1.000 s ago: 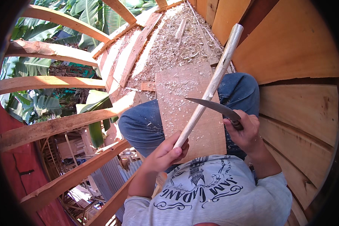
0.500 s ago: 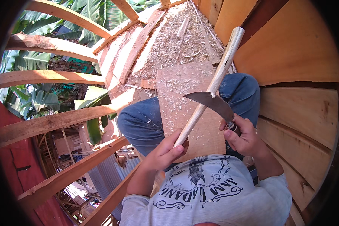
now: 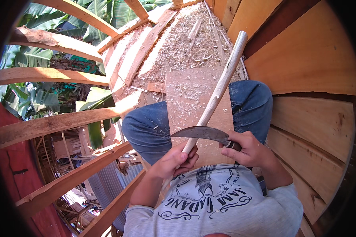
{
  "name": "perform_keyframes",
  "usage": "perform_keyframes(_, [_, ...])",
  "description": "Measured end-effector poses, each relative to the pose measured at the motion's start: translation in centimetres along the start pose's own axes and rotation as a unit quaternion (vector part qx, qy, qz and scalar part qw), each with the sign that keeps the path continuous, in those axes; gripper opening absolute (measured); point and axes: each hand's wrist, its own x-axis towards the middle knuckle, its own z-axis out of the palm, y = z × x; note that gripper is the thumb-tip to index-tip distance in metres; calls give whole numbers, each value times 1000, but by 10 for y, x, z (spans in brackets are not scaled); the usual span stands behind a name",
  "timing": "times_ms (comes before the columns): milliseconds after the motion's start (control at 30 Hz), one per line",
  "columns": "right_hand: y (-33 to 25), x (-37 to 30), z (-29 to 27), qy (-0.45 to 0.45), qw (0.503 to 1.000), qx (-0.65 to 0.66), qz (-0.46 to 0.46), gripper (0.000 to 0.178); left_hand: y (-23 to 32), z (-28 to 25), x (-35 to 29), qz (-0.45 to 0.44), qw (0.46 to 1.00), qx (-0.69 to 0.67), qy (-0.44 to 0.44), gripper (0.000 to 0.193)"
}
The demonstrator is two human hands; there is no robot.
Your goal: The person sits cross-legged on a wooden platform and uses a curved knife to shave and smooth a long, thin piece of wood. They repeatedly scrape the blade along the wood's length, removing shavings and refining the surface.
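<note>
My left hand (image 3: pixel 177 158) is closed round the lower end of a pale, peeled wooden stick (image 3: pixel 216 96), which slants up to the right above my lap. In my right hand (image 3: pixel 247 148) is the dark handle of a sickle (image 3: pixel 199 132) with a curved, dark blade. The blade crosses the stick just above my left fingers, its tip pointing left; whether its edge touches the wood I cannot tell. Beneath the stick a flat wooden board (image 3: pixel 199 85) lies across my lap, dotted with small shavings.
Wood shavings (image 3: pixel 186 41) cover the floor ahead, with loose planks (image 3: pixel 150 47) among them. A plank wall (image 3: pixel 312 126) rises close on my right. Open wooden rails (image 3: pixel 59 122) run along the left, with banana leaves (image 3: pixel 39 59) and a lower area beyond.
The sickle blade has moved down the stick, toward my left hand, and has turned to lie more level. The stick's upper end has shifted slightly left and stands steeper.
</note>
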Motion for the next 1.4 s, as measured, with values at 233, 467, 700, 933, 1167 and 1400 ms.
perform_keyframes(233, [-4,-10,-27,171,959,215,74,12,-4,-3,-2,6,1000,18,-22,49])
perform_keyframes(467, [-2,-4,-12,69,992,91,50,12,-1,8,7,27,995,76,61,49])
perform_keyframes(700, [1,-5,-17,92,992,70,59,14,1,3,2,23,993,92,71,48])
perform_keyframes(933, [6,-2,-22,147,976,140,84,13,-3,6,5,34,992,96,68,46])
perform_keyframes(1167, [-2,-3,-18,178,969,152,78,12,-7,3,7,38,991,122,36,43])
perform_keyframes(1400, [3,-3,-23,118,989,73,41,12,-4,3,8,34,993,99,54,44])
